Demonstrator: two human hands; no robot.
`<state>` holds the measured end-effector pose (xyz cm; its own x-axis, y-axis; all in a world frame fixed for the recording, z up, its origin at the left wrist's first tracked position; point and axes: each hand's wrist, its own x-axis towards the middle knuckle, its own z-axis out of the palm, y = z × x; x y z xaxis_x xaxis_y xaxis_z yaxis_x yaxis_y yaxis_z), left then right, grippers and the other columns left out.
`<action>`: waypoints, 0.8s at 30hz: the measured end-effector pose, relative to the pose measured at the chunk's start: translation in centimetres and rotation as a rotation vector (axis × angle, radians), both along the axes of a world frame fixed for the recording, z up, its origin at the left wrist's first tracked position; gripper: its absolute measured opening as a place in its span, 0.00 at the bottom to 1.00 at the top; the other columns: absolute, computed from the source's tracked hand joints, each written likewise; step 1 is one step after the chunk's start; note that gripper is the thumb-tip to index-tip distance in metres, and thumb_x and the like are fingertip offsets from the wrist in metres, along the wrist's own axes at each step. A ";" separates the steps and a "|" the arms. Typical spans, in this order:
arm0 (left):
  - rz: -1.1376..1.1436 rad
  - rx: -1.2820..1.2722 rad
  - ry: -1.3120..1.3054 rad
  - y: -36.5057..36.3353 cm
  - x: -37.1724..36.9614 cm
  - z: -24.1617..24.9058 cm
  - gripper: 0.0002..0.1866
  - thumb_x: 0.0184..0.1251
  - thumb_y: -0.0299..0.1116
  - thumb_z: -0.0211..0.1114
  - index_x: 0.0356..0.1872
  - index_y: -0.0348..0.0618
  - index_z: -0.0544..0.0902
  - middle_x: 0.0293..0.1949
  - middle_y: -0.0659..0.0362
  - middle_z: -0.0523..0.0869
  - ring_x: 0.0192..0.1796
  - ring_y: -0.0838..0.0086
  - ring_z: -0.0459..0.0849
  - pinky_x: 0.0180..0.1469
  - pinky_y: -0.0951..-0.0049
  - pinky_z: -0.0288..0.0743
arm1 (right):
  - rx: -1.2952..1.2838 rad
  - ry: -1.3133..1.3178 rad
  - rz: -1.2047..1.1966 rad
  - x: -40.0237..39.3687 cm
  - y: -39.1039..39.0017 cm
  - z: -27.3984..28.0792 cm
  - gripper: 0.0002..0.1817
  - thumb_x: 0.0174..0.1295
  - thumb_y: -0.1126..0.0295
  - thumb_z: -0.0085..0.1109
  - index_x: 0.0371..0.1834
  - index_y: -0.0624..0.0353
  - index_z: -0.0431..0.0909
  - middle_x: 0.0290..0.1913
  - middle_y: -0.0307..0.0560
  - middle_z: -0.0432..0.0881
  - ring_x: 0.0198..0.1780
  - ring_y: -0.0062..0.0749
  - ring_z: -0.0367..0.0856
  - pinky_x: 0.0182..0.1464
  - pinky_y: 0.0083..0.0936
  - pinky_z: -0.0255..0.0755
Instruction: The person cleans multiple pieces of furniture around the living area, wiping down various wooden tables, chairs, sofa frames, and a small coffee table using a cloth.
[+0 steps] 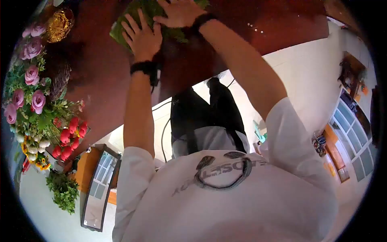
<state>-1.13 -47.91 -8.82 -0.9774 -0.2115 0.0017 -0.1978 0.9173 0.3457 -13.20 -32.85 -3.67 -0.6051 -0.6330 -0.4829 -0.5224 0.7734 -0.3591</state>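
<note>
A green, crinkled, leaf-like sheet (117, 34) lies on the dark red table (96, 76) at the top of the view, partly cut off by the frame. Pressed flat on its left part is my left hand (145, 40), fingers spread and pointing away from me. My right hand (180, 14) rests over the sheet further to the right, its fingers stretched out to the left. The two hands are close together, and they cover much of the sheet. Each wrist wears a black band, and a small dark device with a cable sits at the left one.
Pink artificial flowers (38, 101) and red ones (66, 139) stand along the left, with a gold ornament (60, 25) above them. Small white beads or bits (255, 29) lie on the table's right. Its near edge runs just before my legs, where a cable (163, 137) hangs.
</note>
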 end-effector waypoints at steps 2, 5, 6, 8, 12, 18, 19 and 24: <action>0.052 -0.013 -0.049 2.7 2.8 1.2 0.39 0.77 0.53 0.47 0.82 0.50 0.49 0.81 0.38 0.41 0.81 0.35 0.40 0.78 0.37 0.35 | -0.127 0.220 0.016 3.8 1.4 -1.1 0.46 0.69 0.38 0.49 0.84 0.43 0.44 0.85 0.47 0.38 0.84 0.52 0.41 0.79 0.59 0.43; 0.065 0.039 -0.167 7.1 8.9 3.4 0.38 0.76 0.49 0.49 0.81 0.43 0.52 0.81 0.37 0.43 0.80 0.34 0.41 0.78 0.36 0.36 | -0.187 0.308 0.015 10.4 4.6 0.1 0.41 0.69 0.47 0.53 0.83 0.44 0.52 0.84 0.46 0.48 0.81 0.51 0.51 0.77 0.58 0.51; 0.080 0.036 -0.182 8.7 10.5 3.4 0.38 0.75 0.48 0.52 0.80 0.43 0.54 0.80 0.35 0.45 0.80 0.33 0.43 0.77 0.36 0.38 | -0.224 0.260 -0.025 12.7 6.0 0.7 0.38 0.68 0.52 0.54 0.81 0.46 0.56 0.83 0.46 0.51 0.80 0.50 0.53 0.73 0.59 0.56; 0.066 0.052 -0.217 11.6 13.1 3.6 0.38 0.74 0.45 0.53 0.80 0.39 0.54 0.80 0.33 0.43 0.80 0.31 0.41 0.77 0.35 0.38 | -0.251 0.224 -0.077 16.0 8.7 1.2 0.35 0.68 0.57 0.56 0.79 0.47 0.60 0.82 0.47 0.54 0.80 0.48 0.55 0.70 0.59 0.61; -0.092 0.102 -0.354 15.3 12.9 5.1 0.37 0.75 0.42 0.52 0.78 0.32 0.55 0.79 0.31 0.37 0.79 0.29 0.35 0.75 0.31 0.33 | -0.225 0.140 -0.201 18.2 12.7 2.1 0.33 0.68 0.62 0.54 0.78 0.50 0.61 0.81 0.43 0.58 0.77 0.44 0.60 0.69 0.56 0.62; -0.390 0.109 -0.272 19.2 5.3 4.7 0.34 0.73 0.41 0.51 0.78 0.39 0.60 0.81 0.36 0.41 0.81 0.34 0.39 0.77 0.35 0.35 | -0.005 0.239 -0.384 14.3 18.8 2.1 0.38 0.68 0.55 0.54 0.80 0.51 0.56 0.81 0.42 0.57 0.77 0.44 0.60 0.68 0.59 0.62; -0.415 0.100 -0.216 19.9 3.7 4.6 0.34 0.73 0.41 0.50 0.78 0.42 0.61 0.81 0.39 0.43 0.81 0.36 0.40 0.78 0.37 0.36 | 0.003 0.226 -0.398 13.1 19.4 1.8 0.38 0.68 0.55 0.54 0.80 0.51 0.56 0.81 0.42 0.57 0.77 0.44 0.60 0.68 0.59 0.62; -0.441 0.095 -0.170 21.9 -2.3 4.5 0.34 0.72 0.43 0.50 0.79 0.47 0.61 0.82 0.43 0.46 0.82 0.40 0.43 0.78 0.38 0.37 | 0.014 0.277 -0.624 8.6 21.2 0.6 0.39 0.71 0.52 0.50 0.82 0.46 0.50 0.84 0.43 0.48 0.79 0.52 0.55 0.74 0.66 0.53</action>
<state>-3.41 -25.98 -4.29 -0.9587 0.2316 -0.1653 0.1418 0.8925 0.4281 -4.56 -11.66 -3.03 -0.9573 -0.1198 -0.2630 -0.0481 0.9634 -0.2638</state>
